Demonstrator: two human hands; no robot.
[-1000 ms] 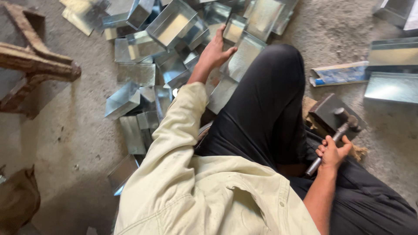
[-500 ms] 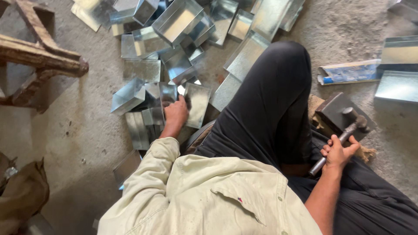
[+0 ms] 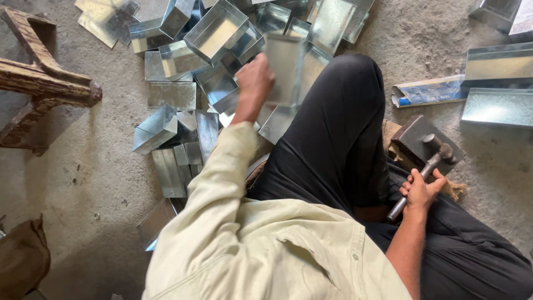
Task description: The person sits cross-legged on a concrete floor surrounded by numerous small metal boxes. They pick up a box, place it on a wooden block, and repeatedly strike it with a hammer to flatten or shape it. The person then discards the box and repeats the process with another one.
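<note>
My left hand (image 3: 254, 79) grips a folded sheet-metal piece (image 3: 284, 66), blurred by motion, lifted above a heap of shiny metal trays and bent sheets (image 3: 191, 105) on the concrete floor. My right hand (image 3: 422, 189) is closed around the handle of a metal hammer (image 3: 430, 161), whose head rests on a dark steel block (image 3: 413, 136) beside my right knee. My black-trousered leg (image 3: 333, 133) lies between the two hands.
A worn wooden stool (image 3: 39, 83) stands at the left. Finished metal trays (image 3: 497, 83) lie at the right, with a blue-and-white wrapped strip (image 3: 430, 91) next to them. A brown bag (image 3: 22, 258) sits at the bottom left.
My left hand reached far into the heap, dropped to the near pieces, and now has risen holding a metal piece. The right hand stays on the hammer.
</note>
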